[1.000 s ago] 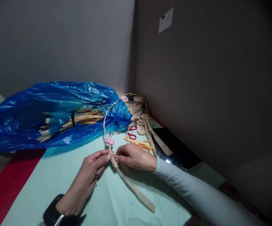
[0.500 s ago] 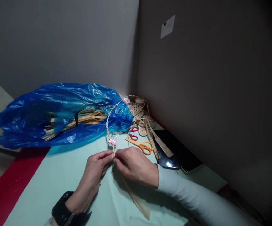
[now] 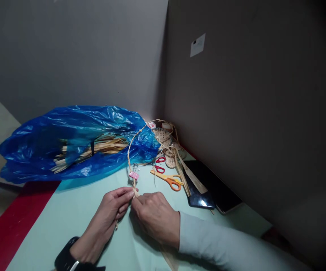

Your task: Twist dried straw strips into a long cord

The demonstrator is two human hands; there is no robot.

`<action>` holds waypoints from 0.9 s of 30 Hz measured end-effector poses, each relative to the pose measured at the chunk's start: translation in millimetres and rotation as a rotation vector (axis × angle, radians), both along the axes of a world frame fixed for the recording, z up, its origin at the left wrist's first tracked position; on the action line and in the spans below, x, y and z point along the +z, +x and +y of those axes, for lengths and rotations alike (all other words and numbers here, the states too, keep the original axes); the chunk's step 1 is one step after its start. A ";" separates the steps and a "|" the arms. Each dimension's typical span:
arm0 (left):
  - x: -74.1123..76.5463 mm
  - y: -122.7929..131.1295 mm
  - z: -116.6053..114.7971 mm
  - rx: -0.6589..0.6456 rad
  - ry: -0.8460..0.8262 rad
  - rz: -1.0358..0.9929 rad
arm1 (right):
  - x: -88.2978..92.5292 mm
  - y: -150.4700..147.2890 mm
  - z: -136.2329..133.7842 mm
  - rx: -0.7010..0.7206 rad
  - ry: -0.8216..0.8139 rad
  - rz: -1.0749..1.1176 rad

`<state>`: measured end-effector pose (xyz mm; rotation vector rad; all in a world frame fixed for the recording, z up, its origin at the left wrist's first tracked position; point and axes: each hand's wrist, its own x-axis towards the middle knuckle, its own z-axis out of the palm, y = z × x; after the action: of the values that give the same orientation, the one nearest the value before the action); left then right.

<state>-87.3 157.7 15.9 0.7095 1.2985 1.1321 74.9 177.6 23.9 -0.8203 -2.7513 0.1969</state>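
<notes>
A thin twisted cord of pale plant fibre point(image 3: 129, 154) curves down from the back of the table to my hands. A pink binder clip point(image 3: 134, 175) grips it just above my fingers. My left hand point(image 3: 113, 209) pinches the cord between thumb and forefinger. Close beside it, my right hand point(image 3: 155, 214) is closed on the fibre at the same spot, its fingertips partly hidden behind the knuckles. From beneath the right hand a flat pale fibre strip point(image 3: 169, 258) trails toward the front edge of the view.
Behind my hands lies a blue plastic bag point(image 3: 75, 120) with a bundle of dry fibre strips point(image 3: 106, 145). To the right are orange-handled scissors point(image 3: 170, 180), red-handled scissors point(image 3: 160, 169), a small woven basket point(image 3: 163, 136), loose strips point(image 3: 194, 177) and a dark tablet point(image 3: 222, 192). Grey panels stand behind.
Both hands sit slightly lower in view, and the right hand has turned and shifted left, covering more of the trailing strip. The whole view has tilted upward a little.
</notes>
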 end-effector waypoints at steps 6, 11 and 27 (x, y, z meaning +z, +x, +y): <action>9.6 5.4 -2.0 0.033 -0.001 0.005 | 10.8 8.3 36.9 -0.166 -0.552 0.492; 12.7 9.7 -1.7 0.017 0.031 0.012 | -9.3 -2.0 48.0 0.109 -1.442 0.596; -2.7 6.9 -6.2 0.036 0.263 0.520 | -12.7 -6.4 37.1 -0.184 -0.775 0.480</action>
<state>-80.3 151.5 13.2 1.2391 1.6113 1.2054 68.6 214.7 11.2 -1.0140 -2.1003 1.2843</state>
